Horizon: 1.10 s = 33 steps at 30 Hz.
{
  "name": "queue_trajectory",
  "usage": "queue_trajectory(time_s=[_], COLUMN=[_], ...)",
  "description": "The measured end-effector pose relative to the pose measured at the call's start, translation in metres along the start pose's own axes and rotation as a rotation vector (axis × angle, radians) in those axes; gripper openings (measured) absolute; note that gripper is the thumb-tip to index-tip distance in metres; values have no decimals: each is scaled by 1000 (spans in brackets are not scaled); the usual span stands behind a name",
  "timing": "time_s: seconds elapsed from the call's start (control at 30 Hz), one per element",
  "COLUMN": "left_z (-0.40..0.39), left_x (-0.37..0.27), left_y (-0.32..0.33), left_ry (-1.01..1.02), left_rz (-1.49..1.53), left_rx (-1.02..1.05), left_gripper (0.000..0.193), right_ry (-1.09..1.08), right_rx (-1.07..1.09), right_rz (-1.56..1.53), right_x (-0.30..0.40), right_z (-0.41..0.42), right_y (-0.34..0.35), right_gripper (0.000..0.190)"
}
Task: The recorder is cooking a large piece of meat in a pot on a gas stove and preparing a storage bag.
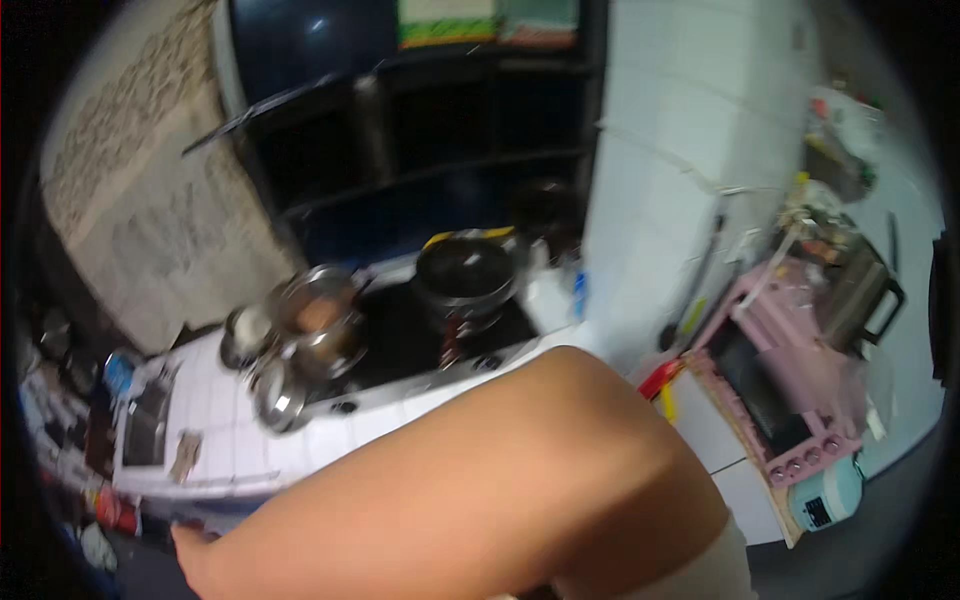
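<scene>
My right forearm reaches across the lower middle from a pale sleeve, its elbow bent. At the lower left, my right hand (193, 556) is partly hidden and blurred beside the counter front; what it holds, if anything, cannot be made out. My left hand is out of view. Beyond the arm, a dark pan (466, 271) with a reddish-brown handle sits on the black cooktop (390, 334). Metal pots (321, 307) stand at the cooktop's left, one with brownish contents. Near them are a metal lid or bowl (279, 396) and a small pot with something white (247, 328).
A sink (146, 429) and a brownish cloth-like item (186, 456) lie along the white tiled counter (225, 424). On the right stand a pink toaster oven (765, 382) and a light-blue appliance (826, 495). A tiled wall column (667, 150) rises between cooktop and oven.
</scene>
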<state>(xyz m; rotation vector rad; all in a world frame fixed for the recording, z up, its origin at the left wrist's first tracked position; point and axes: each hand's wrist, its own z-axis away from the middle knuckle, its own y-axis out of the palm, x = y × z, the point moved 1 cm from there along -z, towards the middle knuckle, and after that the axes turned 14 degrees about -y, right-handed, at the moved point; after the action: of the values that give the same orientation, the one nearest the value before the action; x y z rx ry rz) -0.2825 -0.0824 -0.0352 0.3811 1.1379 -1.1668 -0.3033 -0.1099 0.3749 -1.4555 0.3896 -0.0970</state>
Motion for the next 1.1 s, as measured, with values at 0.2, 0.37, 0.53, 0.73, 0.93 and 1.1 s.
queue_trajectory(time_s=[0.2,0.37,0.53,0.73,0.93,1.1], left_z=[6,-52,-17,-112,-73,14], left_x=[-41,-63,-183,-159,-243,-392], left_y=[61,149,203,324,375,379], left_ry=[255,375,221,345,401,620], left_rz=[-8,-59,-292,-149,7,-37], left_rx=[135,314,350,341,648,902], left_gripper=[16,24,26,15,13,21], right_ry=[682,1331,1690,2027,2411,2625], right_rx=[243,387,133,-105,-247,-197], right_rz=[325,400,1170,1820,1132,824], right_x=[47,183,315,473,497,494], right_z=[213,420,563,651,678,687], right_y=[12,-95,-229,-357,-371,-364], right_gripper=[13,13,9,31,81,90])
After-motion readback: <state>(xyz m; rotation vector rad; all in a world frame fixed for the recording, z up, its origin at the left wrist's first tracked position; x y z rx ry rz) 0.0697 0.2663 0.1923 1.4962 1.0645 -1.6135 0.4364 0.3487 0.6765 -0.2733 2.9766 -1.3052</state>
